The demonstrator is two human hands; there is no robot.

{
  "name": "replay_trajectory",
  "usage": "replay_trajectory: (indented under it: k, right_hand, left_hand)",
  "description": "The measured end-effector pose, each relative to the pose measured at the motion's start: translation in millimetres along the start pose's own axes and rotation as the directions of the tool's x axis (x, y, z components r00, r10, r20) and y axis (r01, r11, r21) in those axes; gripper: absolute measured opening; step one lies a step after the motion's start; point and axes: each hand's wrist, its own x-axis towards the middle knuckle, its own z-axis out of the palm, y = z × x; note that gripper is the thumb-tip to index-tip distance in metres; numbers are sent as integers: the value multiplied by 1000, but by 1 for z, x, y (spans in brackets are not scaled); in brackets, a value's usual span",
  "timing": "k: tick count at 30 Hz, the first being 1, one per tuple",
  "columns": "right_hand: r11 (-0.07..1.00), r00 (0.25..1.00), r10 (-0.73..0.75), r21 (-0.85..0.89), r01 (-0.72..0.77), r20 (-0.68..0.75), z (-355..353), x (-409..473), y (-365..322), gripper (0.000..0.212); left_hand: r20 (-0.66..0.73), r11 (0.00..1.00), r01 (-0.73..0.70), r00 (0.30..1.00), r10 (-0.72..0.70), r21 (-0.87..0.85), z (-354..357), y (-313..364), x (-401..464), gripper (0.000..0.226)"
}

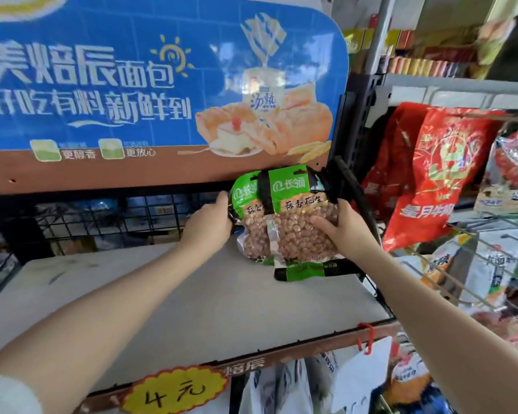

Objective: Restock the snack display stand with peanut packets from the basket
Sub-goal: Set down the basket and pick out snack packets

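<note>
Two peanut packets (pixel 284 216) stand upright at the back right corner of the display stand's shelf (pixel 192 300), green headers up, their long axes running 12 to 6 o'clock, overlapping side by side and leaning toward the wire back panel (pixel 102 216). The left hand (pixel 208 224) grips the left packet's edge from 9 o'clock, thumb curled over its top corner. The right hand (pixel 340 231) clasps the right packet from 3 o'clock, thumb across its clear window. A third packet (pixel 308 268) lies flat beneath at 6 o'clock. Both hands sit equally near; bare shelf stretches toward 9 o'clock for further stock. The basket isn't visible
</note>
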Motion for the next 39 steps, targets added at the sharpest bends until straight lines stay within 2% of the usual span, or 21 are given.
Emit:
replay_trajectory:
  k: [2,4,8,12,14,16,18,21,23,25,27,29,31,32,34,35,37,39]
  right_hand:
    - [996,998,50,-76,-52,-31,6,2,-4,65]
    - [965,996,88,-244,-93,-35,13,1,-4,67]
    - [865,998,39,-498,-62,-56,24,-1,-3,63]
    - [835,999,-2,-549,-24,-45,20,-13,-4,52]
    - [836,997,-51,-549,14,-51,9,-24,-8,46]
    - [851,992,-114,-520,75,-44,-6,-39,-9,41]
    - [875,981,-181,-466,130,-67,-24,-60,-6,34]
    - [854,954,-275,-486,187,-117,-58,-108,13,25]
    - [828,948,-282,-536,162,-150,-83,-148,39,24]
    - [819,973,-173,-571,55,-154,-107,-190,76,26]
    - [789,993,62,-604,-111,-102,-128,-236,123,26]
    - [740,961,269,-627,-245,-58,-146,-286,175,26]
    - [686,903,430,-641,-344,-24,-163,-339,220,28]
    - [665,870,492,-639,-385,-12,-169,-366,241,28]
    - [633,804,594,-621,-463,7,-179,-418,282,28]
    - [615,771,637,-613,-496,16,-183,-442,302,27]
    - [572,690,723,-588,-571,34,-186,-486,342,25]
    - [499,565,824,-538,-679,50,-179,-526,379,25]
  left_hand:
    - [23,996,18,1000,-21,91,-2,14,10,35]
    - [38,984,3,999,-10,177,-1,22,21,36]
    - [24,952,-24,1000,17,305,4,20,26,44]
    - [17,884,-66,998,66,462,-6,4,0,52]
    - [35,873,-165,985,168,460,-16,8,-16,40]
    - [18,864,-340,933,360,370,-25,24,-36,24]
    - [-52,785,-512,825,562,348,-28,47,-55,18]
    - [-93,691,-625,714,694,362,-29,96,-84,10]
    - [-79,633,-685,654,752,360,-22,134,-106,6]
    - [-52,584,-729,608,792,356,-5,175,-132,5]
    - [-11,531,-807,548,837,257,24,217,-162,7]
    - [88,465,-874,479,873,143,62,260,-197,9]
    - [236,419,-905,425,874,77,101,303,-237,13]
    - [302,422,-905,420,856,61,122,323,-257,15]
    - [510,492,-871,416,753,-16,169,358,-297,14]
    - [609,509,-860,384,694,-37,199,372,-315,16]
    - [719,509,-856,301,626,-85,248,394,-351,20]
    - [810,530,-840,230,540,-114,291,408,-387,21]
